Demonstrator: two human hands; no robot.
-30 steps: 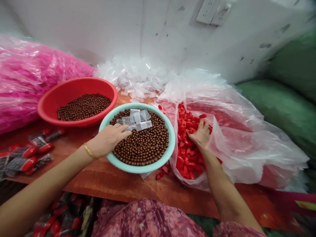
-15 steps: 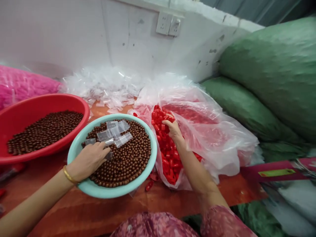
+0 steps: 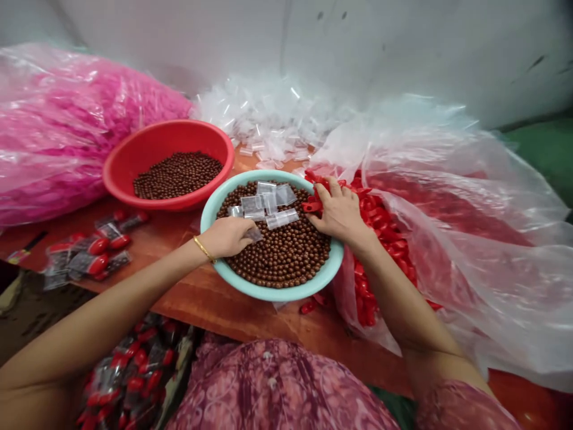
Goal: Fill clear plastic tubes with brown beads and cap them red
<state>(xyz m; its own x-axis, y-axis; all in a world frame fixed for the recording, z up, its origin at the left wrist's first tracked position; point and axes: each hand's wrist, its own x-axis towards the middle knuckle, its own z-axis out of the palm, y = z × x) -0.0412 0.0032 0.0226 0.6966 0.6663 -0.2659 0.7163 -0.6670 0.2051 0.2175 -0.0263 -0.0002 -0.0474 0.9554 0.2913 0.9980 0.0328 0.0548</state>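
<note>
Red plastic caps [image 3: 312, 205]: a small cluster under the fingers of the right hand [image 3: 339, 212], at the right rim of the teal bowl [image 3: 268, 292]; half a second ago that hand was over the clear plastic bag [image 3: 501, 280] — by my judgement, fetching for this handful is done.
Right hand: fingers half curled above the caps, thumb on the near side, seeming to hold several; how many I cannot tell.
Left hand [image 3: 229, 236]: thumb and fingertips pinched narrow on a clear plastic sleeve [image 3: 255, 234] just above the beads — over the bowl's left half, as before.
Teal bowl: smooth, round plastic, well filled with small, glossy, spherical brown beads [image 3: 277, 257]; flat, rectangular clear sleeves [image 3: 282, 218] lie overlapping on the far half.
Clear plastic bag: thin, crinkled, milky film slumped at right, its mouth open on a heap of shiny, moulded red caps.
Red basin [image 3: 129, 161]: smooth and flared, far left of the bowl, with more brown beads inside.
Far heap [image 3: 277, 113]: stiff, glinting clear sleeves near the wall.
Red-ended packs [image 3: 89, 251]: rounded ends and transparent bodies, piled at left, more fully in view now.
</note>
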